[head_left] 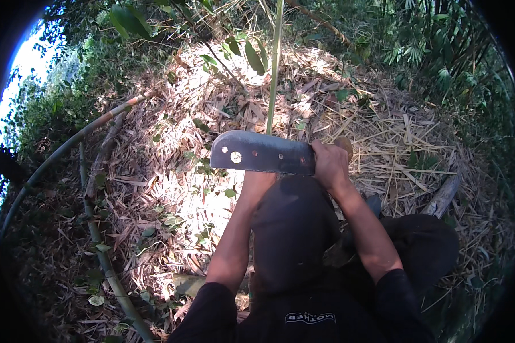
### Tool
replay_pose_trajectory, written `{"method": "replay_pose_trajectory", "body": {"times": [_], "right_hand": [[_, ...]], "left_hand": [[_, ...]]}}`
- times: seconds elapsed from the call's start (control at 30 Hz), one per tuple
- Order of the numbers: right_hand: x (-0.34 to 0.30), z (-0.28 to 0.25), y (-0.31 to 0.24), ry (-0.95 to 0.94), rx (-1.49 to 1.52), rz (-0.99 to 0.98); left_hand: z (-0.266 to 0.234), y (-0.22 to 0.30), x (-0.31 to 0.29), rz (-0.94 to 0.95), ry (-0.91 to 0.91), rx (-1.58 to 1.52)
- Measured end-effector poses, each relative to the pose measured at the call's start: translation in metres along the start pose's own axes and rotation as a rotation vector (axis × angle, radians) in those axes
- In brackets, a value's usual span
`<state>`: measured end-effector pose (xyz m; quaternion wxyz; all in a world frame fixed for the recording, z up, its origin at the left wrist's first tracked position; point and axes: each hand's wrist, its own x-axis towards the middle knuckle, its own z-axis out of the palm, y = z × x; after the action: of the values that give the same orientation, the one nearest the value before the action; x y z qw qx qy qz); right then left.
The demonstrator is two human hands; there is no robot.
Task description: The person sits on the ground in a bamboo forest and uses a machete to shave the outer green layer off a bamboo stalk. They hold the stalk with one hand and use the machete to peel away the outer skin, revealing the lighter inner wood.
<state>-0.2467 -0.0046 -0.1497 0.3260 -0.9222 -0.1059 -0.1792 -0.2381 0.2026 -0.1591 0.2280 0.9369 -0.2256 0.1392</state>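
A broad dark cleaver [263, 153] with several round holes in its blade lies crosswise above my raised knee. My right hand [329, 164] is closed round its grip, and the rounded tan end of the handle [344, 146] sticks out past my fist. Behind the blade, my left hand [260, 178] shows only at the wrist, its fingers hidden. A long, thin green bamboo strip [274, 74] rises from behind the blade toward the top edge. Whether my left hand grips that strip is hidden.
My dark-trousered knee [292, 223] stands bent between my forearms. Dry leaves cover the ground, with a heap of pale thin strips [403, 146] at right. Green bamboo stalks [106, 257] lie at left, and a weathered log [443, 195] lies at right. Leafy plants stand around.
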Motion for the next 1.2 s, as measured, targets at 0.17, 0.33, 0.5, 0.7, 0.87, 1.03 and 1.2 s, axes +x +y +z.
{"method": "replay_pose_trajectory", "body": {"times": [0.17, 0.33, 0.5, 0.7, 0.87, 1.03, 1.2], "right_hand": [[-0.001, 0.011, 0.006, 0.05, 0.013, -0.037], [0.012, -0.004, 0.012, 0.044, -0.041, -0.171], [0.013, 0.004, 0.018, -0.049, -0.049, -0.176], [0.015, 0.003, 0.01, 0.054, -0.104, -0.256], [0.019, 0.007, 0.008, 0.184, -0.128, -0.29], [0.02, 0.005, 0.004, 0.209, -0.131, -0.314], [0.022, 0.0, 0.004, 0.207, -0.163, -0.307]], "left_hand": [[0.014, -0.024, 0.0, 0.184, 0.185, 0.082], [-0.02, 0.019, 0.024, -0.172, 0.039, -0.426], [-0.018, 0.01, 0.006, -0.038, 0.073, -0.371], [-0.021, 0.003, -0.004, -0.137, -0.007, -0.398], [-0.026, 0.016, -0.013, -0.274, 0.042, -0.548], [-0.017, -0.011, -0.04, 0.08, -0.036, 0.354], [-0.04, 0.002, -0.047, 0.145, -0.112, 0.388]]}}
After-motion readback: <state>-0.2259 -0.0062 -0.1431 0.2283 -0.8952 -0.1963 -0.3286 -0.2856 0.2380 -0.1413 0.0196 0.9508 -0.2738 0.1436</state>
